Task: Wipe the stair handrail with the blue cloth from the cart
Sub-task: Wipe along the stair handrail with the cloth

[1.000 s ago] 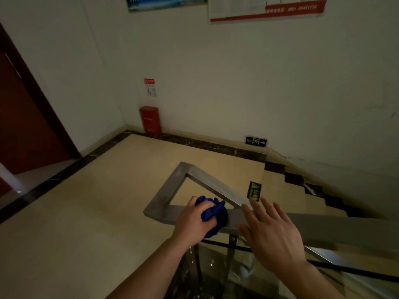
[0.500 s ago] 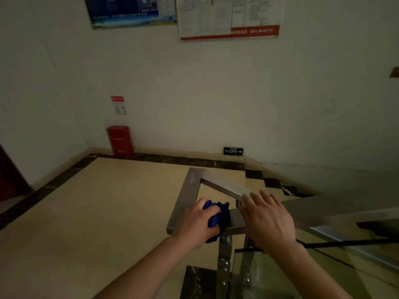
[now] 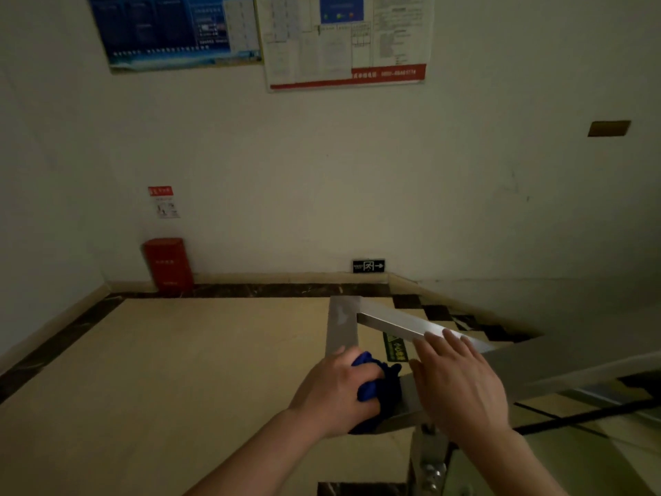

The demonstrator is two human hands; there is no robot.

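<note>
Nearest the camera, a bunched blue cloth (image 3: 373,386) was held down on the flat brushed-steel stair handrail (image 3: 341,325) by the left hand (image 3: 332,390), whose fingers (image 3: 352,379) were curled tight round the cloth. Just beside it, to the right, the right hand (image 3: 461,388) was laid palm-down on the same rail with its fingers straight and slightly spread. Nothing was gripped by it; it was judged to be steadying the body.

The cloth sat at the near bend of the rail. From there one flat bar ran straight away from the person to a far corner, and a second bar slanted back from that corner toward the right, passing under the right fingertips. The coming stroke was judged to turn on this: the long axis of the bar still to be covered lay ahead of the left hand, which was the nearer hand and already held the cloth.

The rail looked smooth, dull grey and faintly streaked. In the dim light it could not be told for certain how much had been wiped.

Beyond the rail, a green warning sticker (image 3: 393,347) was seen on the panel below. Farther off lay the beige tiled landing floor (image 3: 179,370), and a red box (image 3: 168,263) stood against the wall.
</note>
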